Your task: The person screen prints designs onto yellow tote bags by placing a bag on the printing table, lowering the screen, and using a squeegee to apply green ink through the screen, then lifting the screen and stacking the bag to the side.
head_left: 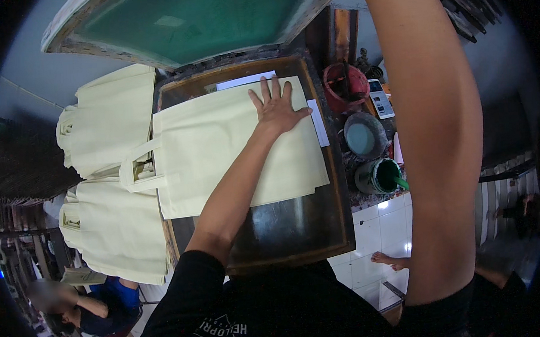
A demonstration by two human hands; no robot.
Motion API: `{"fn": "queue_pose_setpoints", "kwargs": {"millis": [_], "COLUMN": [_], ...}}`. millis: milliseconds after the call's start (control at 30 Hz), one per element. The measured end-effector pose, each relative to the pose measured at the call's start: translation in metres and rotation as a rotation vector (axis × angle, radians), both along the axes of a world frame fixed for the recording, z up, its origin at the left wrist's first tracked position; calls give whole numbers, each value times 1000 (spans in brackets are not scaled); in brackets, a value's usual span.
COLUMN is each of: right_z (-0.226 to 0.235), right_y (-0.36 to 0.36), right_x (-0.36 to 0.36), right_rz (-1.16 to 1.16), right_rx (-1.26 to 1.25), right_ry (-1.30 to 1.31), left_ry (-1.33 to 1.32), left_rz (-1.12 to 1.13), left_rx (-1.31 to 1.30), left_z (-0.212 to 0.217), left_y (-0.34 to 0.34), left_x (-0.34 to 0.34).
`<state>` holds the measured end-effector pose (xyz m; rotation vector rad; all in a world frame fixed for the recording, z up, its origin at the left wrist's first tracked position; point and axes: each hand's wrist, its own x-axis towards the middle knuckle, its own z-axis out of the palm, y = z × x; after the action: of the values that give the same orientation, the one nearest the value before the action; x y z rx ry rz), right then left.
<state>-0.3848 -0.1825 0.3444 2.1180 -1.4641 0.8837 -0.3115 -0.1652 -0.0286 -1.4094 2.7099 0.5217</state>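
Observation:
My left hand [276, 111] lies flat with fingers spread on a cream cloth tote bag [215, 147], close to the bag's upper right corner. The bag is laid sideways on a dark glossy printing board [278, 228], its handles [140, 168] hanging past the left edge. White paper strips stick out beside it, one strip [245, 80] along the top and another strip [318, 123] on the right. Beyond the board, a screen-printing frame [203, 24] with green mesh stands tilted up. My right arm [434, 131] reaches up past the top edge, so my right hand is out of sight.
Stacks of cream bags [114, 124] sit left of the board. On the right are a red bucket [345, 87], a grey bowl of pale liquid [360, 137], a tub of green ink [382, 177] and a phone [381, 98]. Another person [101, 308] sits at lower left.

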Motion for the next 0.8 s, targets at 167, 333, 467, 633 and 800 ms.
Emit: {"fn": "queue_pose_setpoints", "kwargs": {"millis": [167,333,467,633,800], "right_z": [3,1,-2,-6,-30], "right_y": [-8,-2,1,23,30], "right_x": [-2,2,5,10,33], "right_rz": [9,48,43,-26,-1], "right_rx": [-10,8,-16,36,144], "right_ry": [43,-35,-97,-146,-146], "left_ry": [-46,-61,-74,-117,208], "left_rz": [138,147,140,115,225], "left_rx": [58,97,112,98,-153], "left_z": [17,13,18,22,4], "left_y": [13,8,2,-3,-9], "left_x": [-4,-4,-5,-14,34]}}
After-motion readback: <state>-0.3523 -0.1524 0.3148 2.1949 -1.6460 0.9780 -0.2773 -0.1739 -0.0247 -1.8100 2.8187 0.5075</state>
